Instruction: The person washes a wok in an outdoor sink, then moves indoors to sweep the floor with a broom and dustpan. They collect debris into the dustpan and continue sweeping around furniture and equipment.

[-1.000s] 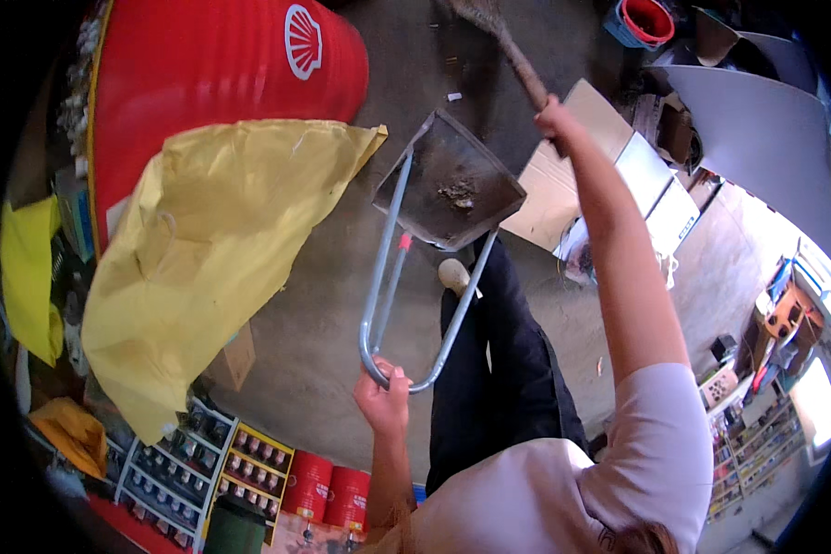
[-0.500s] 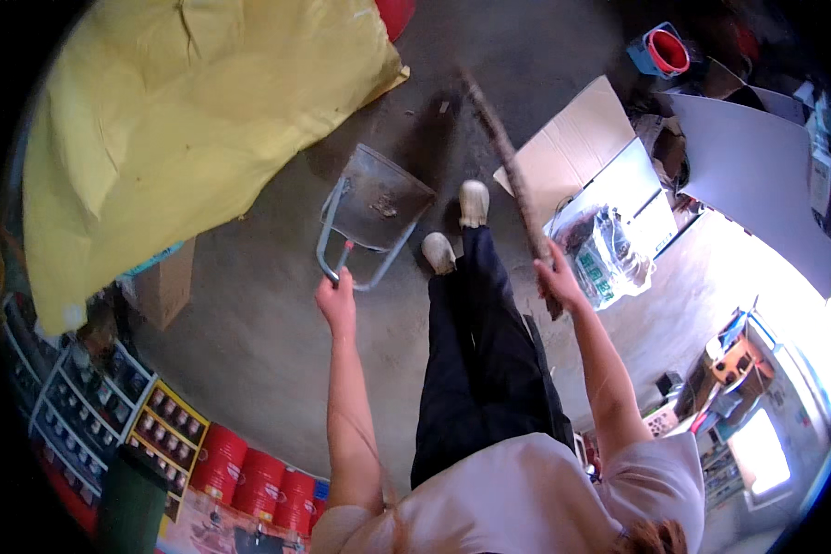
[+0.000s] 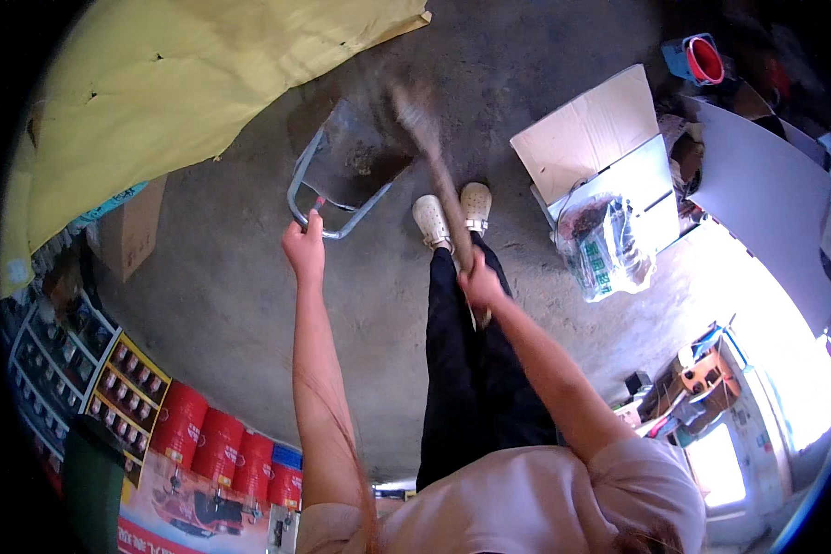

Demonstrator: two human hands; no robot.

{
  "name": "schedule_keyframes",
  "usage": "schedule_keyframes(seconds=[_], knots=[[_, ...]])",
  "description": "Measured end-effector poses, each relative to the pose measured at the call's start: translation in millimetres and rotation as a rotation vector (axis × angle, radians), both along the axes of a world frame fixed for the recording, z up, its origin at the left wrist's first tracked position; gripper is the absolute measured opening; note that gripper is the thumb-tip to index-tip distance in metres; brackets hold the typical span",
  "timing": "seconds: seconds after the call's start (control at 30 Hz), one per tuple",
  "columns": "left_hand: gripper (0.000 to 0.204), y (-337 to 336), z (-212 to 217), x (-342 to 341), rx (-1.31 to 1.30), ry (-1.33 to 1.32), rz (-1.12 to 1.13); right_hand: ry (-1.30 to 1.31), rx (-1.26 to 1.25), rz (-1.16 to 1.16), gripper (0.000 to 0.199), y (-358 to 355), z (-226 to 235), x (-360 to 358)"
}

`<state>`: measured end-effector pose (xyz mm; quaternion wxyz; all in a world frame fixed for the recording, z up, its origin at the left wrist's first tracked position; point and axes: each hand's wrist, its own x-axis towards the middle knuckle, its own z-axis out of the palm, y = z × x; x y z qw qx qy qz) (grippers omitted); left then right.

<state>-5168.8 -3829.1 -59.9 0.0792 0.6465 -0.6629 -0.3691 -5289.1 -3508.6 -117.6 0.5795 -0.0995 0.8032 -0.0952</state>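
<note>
My left hand [image 3: 304, 244] is closed round the grey tube handle of a metal dustpan [image 3: 353, 157], whose pan lies at or just above the floor and holds some dark debris. My right hand [image 3: 479, 281] wraps round the stick of a worn brown broom [image 3: 448, 189]. The broom slants up and left from my hand, across the space in front of my shoes [image 3: 431, 220]. Its far end is smeared by motion and sits beside the pan's right edge.
A large yellow cover [image 3: 185, 92] spreads over the far left, with a cardboard box [image 3: 138, 229] below it. To the right stand an opened carton [image 3: 586, 134] and a clear plastic bag [image 3: 609, 247]. A blue and red bucket [image 3: 692, 60] is farther back. Red drums [image 3: 217, 446] appear at lower left.
My right hand has swung left with the broom, bringing its far end over to the dustpan. The left hand and dustpan have shifted slightly left and away from me.
</note>
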Motion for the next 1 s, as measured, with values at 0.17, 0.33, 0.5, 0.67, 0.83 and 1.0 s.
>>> schedule_keyframes(seconds=[0.17,0.33,0.5,0.67,0.83,1.0], knots=[[0.038,1,-5,19,0.004,0.020,0.048,-0.572,-0.108,-0.616,0.066,24,148,18],[0.040,-3,-8,15,0.010,-0.062,-0.057,-0.181,-0.205,-0.620,0.064,23,123,-14],[0.040,4,-1,5,0.023,-0.084,-0.096,0.018,0.099,-0.547,0.058,-22,3,-61],[0.040,-5,-15,31,0.026,-0.068,-0.082,-0.418,-0.113,-0.611,0.055,-3,57,38],[0.040,-5,1,28,0.037,-0.123,-0.116,-0.597,-0.372,-1.026,0.044,-13,134,35],[0.038,0,-29,51,0.087,-0.101,-0.139,-0.354,-0.391,-1.229,0.025,-37,96,-41]])
